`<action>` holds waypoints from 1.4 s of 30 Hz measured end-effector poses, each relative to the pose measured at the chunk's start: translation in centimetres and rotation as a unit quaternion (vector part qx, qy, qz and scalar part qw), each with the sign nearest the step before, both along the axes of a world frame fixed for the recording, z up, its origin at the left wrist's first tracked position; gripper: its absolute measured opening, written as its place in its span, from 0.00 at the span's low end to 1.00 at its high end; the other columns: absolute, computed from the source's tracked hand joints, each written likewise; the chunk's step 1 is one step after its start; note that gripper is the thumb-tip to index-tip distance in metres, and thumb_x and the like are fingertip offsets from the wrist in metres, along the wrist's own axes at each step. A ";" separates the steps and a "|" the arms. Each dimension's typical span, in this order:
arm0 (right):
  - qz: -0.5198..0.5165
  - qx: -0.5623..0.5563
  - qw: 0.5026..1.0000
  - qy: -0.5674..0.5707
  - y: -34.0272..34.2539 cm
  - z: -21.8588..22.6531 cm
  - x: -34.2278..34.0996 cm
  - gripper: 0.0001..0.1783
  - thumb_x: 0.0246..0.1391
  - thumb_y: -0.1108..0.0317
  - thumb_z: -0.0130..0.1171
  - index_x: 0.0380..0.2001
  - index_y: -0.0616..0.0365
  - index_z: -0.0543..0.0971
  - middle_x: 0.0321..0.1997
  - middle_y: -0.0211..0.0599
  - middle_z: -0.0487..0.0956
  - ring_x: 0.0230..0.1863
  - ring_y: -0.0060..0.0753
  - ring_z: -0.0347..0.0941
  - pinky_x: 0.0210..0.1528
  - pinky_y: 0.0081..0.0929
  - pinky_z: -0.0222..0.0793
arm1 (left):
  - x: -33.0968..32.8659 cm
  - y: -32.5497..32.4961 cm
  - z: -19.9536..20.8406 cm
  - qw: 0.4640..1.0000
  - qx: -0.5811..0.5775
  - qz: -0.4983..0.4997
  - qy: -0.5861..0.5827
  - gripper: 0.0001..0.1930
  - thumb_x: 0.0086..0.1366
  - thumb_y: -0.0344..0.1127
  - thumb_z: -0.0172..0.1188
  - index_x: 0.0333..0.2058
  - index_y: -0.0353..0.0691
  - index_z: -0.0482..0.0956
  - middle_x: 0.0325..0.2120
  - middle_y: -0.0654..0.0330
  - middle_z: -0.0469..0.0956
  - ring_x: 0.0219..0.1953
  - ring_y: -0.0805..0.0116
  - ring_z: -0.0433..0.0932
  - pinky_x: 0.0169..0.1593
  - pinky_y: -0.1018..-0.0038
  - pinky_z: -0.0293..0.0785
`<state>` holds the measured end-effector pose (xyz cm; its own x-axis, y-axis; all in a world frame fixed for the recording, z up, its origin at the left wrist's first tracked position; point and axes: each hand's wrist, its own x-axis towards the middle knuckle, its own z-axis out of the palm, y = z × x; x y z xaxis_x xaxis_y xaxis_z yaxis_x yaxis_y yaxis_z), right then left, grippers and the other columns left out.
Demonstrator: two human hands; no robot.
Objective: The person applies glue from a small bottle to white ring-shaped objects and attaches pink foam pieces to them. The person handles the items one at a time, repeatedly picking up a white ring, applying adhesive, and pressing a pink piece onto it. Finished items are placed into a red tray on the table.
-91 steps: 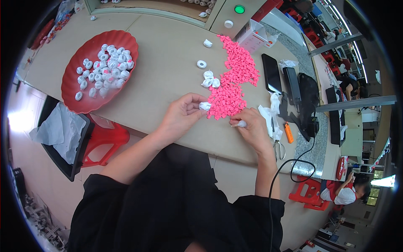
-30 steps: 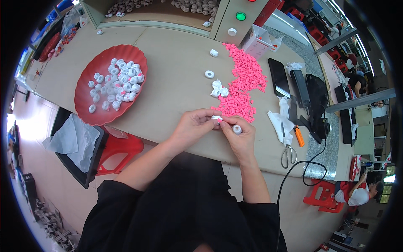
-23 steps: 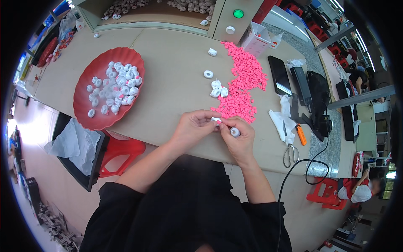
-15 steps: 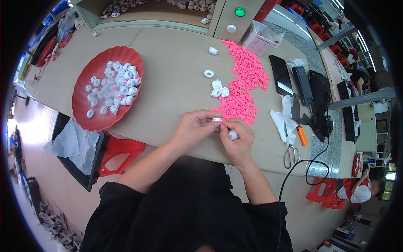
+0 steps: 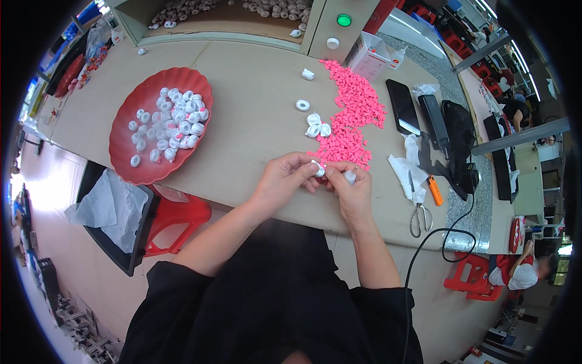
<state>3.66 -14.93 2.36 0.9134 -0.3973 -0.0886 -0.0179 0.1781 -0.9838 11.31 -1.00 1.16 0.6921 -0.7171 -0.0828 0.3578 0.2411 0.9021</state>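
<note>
Hands close together over the near edge of the beige, smooth-topped table (image 5: 254, 91). Your left hand (image 5: 280, 182) grasps a small white rounded piece (image 5: 319, 170), pinched between thumb and fingers; material hard to tell. A speck of bright pink shows at its upper edge. Your right hand (image 5: 354, 191) brings thumb and forefinger up to that same piece, with a small whitish plastic-looking bottle (image 5: 350, 176) tucked in the grasp. Whether the right fingertips grip the pink bit or only press it, I cannot tell.

Working judgement: this is a seating-and-pressing moment. Brace both hands against each other so the piece doesn't roll. Let the left pinch bear the load; press lightly and squarely with the right, since a sideways push could skew so small a bit. Mind the bottle: a tight squeeze might force something out of it, so cradle it loosely, tip away from the piece.

Just beyond your fingers: the heap of bright pink angular bits (image 5: 344, 148), with three white rounded pieces (image 5: 313, 130) touching its left edge. Well to the left, the red scalloped dish (image 5: 124, 124) holds many similar white pieces.
</note>
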 end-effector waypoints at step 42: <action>-0.094 -0.321 0.935 -0.122 2.0 -0.6 -0.5 0.09 0.41 0.78 0.60 0.30 0.61 0.75 0.21 0.28 0.71 0.23 0.24 0.67 0.27 0.20 0.64 | -0.1 1.4 0.8 0.996 0.010 0.076 -0.036 0.13 0.60 0.24 0.53 0.44 0.31 0.70 0.33 0.60 0.75 0.33 0.77 0.75 0.38 0.81 0.72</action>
